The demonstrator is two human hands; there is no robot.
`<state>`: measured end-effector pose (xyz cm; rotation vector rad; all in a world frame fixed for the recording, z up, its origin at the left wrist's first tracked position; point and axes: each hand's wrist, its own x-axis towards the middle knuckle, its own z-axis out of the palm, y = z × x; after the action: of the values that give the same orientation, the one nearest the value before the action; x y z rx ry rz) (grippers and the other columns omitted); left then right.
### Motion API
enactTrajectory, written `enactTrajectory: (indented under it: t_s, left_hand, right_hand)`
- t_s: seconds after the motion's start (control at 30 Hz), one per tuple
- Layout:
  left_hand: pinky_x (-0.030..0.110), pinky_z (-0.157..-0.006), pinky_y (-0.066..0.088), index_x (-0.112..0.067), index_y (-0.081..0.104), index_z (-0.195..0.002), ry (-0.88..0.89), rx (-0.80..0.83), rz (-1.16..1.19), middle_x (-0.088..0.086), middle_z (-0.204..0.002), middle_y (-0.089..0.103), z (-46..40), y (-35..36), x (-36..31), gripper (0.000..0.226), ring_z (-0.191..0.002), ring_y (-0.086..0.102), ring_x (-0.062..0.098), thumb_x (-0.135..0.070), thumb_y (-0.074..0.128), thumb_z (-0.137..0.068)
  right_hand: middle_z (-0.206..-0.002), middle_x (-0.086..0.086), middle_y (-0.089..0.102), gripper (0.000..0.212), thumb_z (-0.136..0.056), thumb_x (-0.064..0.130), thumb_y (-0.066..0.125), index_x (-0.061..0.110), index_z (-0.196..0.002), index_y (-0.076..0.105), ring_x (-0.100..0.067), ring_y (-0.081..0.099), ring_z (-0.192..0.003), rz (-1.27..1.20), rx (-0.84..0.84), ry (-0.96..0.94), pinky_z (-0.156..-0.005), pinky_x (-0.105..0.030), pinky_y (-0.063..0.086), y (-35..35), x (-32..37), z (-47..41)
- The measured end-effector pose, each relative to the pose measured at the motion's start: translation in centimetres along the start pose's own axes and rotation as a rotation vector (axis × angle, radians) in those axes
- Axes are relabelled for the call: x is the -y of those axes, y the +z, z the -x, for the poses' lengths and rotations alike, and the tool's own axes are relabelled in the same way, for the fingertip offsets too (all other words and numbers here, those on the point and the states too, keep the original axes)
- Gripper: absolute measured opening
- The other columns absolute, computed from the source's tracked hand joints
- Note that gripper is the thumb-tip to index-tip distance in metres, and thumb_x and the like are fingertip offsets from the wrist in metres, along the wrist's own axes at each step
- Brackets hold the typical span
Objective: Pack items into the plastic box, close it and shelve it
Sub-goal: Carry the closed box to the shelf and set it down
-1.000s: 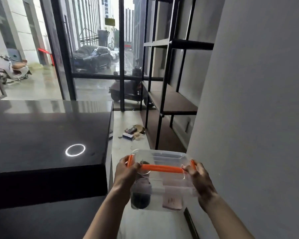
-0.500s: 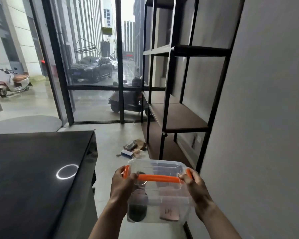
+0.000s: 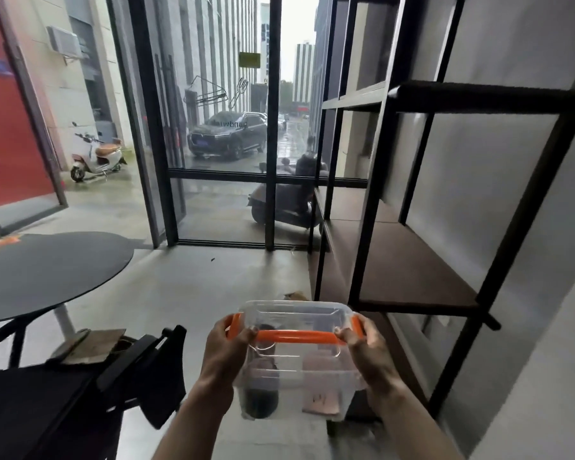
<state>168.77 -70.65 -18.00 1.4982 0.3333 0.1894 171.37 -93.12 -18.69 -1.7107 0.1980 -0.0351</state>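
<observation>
Box (image 3: pixel 296 366), clear plastic, lid on, held in the air above the floor, just left of the shelf (image 3: pixel 412 270). Orange handle (image 3: pixel 299 336) across the top. Left hand (image 3: pixel 224 351) and right hand (image 3: pixel 367 355) each clamped on a box end. Inside: dark round item (image 3: pixel 261 398), pink card (image 3: pixel 322 400).

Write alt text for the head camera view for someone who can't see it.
Two bare hands, left hand and right hand, carry a closed clear plastic box with an orange handle and dark and pink items inside. A black metal shelf unit stands to the right, a round dark table to the left, glass doors ahead.
</observation>
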Motion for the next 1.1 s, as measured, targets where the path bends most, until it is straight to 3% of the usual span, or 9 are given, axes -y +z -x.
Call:
enactTrajectory:
  t_s: [0.07, 0.23, 0.3, 0.43, 0.67, 0.8, 0.93, 1.0, 1.1]
  left_hand:
    - [0.024, -0.059, 0.045, -0.019, 0.054, -0.117, -0.006, -0.023, 0.011, -0.005, -0.094, 0.061, -4.6, 0.8, 0.4, 0.029, -0.081, 0.058, 0.008, -0.015, 0.066, -0.090]
    - [0.029, -0.065, 0.046, -0.011, 0.054, -0.131, -0.020, -0.062, 0.009, 0.006, -0.109, 0.063, -17.5, 2.5, 1.1, 0.044, -0.093, 0.060, 0.022, -0.019, 0.067, -0.090]
    - [0.030, -0.065, 0.047, -0.013, 0.056, -0.128, -0.023, -0.073, 0.008, 0.011, -0.115, 0.064, -23.2, 3.0, 1.0, 0.041, -0.097, 0.061, 0.026, -0.022, 0.067, -0.089]
    - [0.034, -0.069, 0.051, -0.012, 0.062, -0.121, -0.017, -0.046, -0.014, 0.013, -0.113, 0.069, -34.7, 3.8, -0.3, 0.036, -0.097, 0.065, 0.025, -0.026, 0.068, -0.088]
    - [0.041, -0.081, 0.053, -0.011, 0.059, -0.126, -0.020, 0.009, -0.056, 0.010, -0.114, 0.068, -50.7, 7.1, -2.4, 0.047, -0.102, 0.063, 0.028, -0.032, 0.071, -0.086]
    - [0.038, -0.082, 0.050, -0.011, 0.054, -0.131, -0.021, 0.004, -0.083, 0.011, -0.119, 0.063, -59.2, 9.3, -2.3, 0.049, -0.104, 0.060, 0.028, -0.029, 0.069, -0.088]
    - [0.043, -0.087, 0.051, -0.010, 0.052, -0.134, -0.013, 0.011, -0.115, 0.010, -0.118, 0.062, -68.2, 12.5, -2.8, 0.053, -0.105, 0.059, 0.028, -0.031, 0.069, -0.088]
    - [0.047, -0.091, 0.051, -0.011, 0.051, -0.136, -0.017, 0.017, -0.132, 0.011, -0.122, 0.061, -73.1, 14.6, -3.2, 0.058, -0.108, 0.059, 0.030, -0.034, 0.070, -0.086]
    - [0.041, -0.079, 0.053, -0.010, 0.059, -0.121, -0.047, 0.021, -0.130, 0.012, -0.113, 0.066, -80.4, 18.2, -4.7, 0.044, -0.104, 0.061, 0.032, -0.035, 0.070, -0.086]
  right_hand:
    - [-0.130, -0.005, 0.052, 0.056, -0.098, 0.025, 0.060, 0.020, -0.150, 0.041, -0.025, 0.053, -0.112, 0.002, 0.043, 0.006, -0.074, -0.036, 0.051, 1.5, 0.1, -4.6]
    - [-0.138, -0.013, 0.055, 0.067, -0.090, 0.038, 0.066, 0.021, -0.150, 0.041, -0.032, 0.056, -0.121, 0.069, 0.075, -0.009, -0.098, -0.051, 0.052, 6.5, 0.8, -16.9]
    - [-0.138, -0.013, 0.055, 0.077, -0.082, 0.044, 0.064, 0.020, -0.151, 0.040, -0.032, 0.057, -0.120, 0.094, 0.088, -0.008, -0.096, -0.048, 0.052, 8.7, 1.5, -22.1]
    - [-0.138, -0.012, 0.056, 0.068, -0.090, 0.037, 0.066, 0.017, -0.150, 0.042, -0.028, 0.056, -0.115, 0.096, 0.078, -0.010, -0.086, -0.038, 0.048, 12.7, 3.5, -32.0]
    - [-0.135, -0.011, 0.056, 0.073, -0.084, 0.041, 0.064, 0.021, -0.149, 0.041, -0.028, 0.059, -0.114, 0.069, 0.065, 0.018, -0.080, -0.038, 0.053, 16.8, 5.5, -47.1]
    - [-0.138, -0.012, 0.053, 0.070, -0.090, 0.035, 0.065, 0.023, -0.152, 0.036, -0.031, 0.058, -0.117, 0.054, 0.053, 0.034, -0.093, -0.050, 0.055, 18.8, 5.2, -55.9]
    - [-0.141, -0.013, 0.050, 0.068, -0.094, 0.028, 0.065, 0.021, -0.154, 0.033, -0.032, 0.055, -0.119, 0.007, 0.048, 0.020, -0.098, -0.052, 0.052, 20.3, 5.2, -65.1]
    - [-0.142, -0.012, 0.048, 0.075, -0.089, 0.034, 0.067, 0.021, -0.154, 0.032, -0.031, 0.054, -0.121, 0.008, 0.036, 0.021, -0.102, -0.054, 0.050, 20.6, 5.8, -70.2]
    - [-0.137, -0.011, 0.051, 0.076, -0.089, 0.037, 0.068, 0.023, -0.154, 0.031, -0.031, 0.056, -0.118, -0.002, 0.026, 0.023, -0.099, -0.054, 0.052, 20.8, 6.7, -78.2]
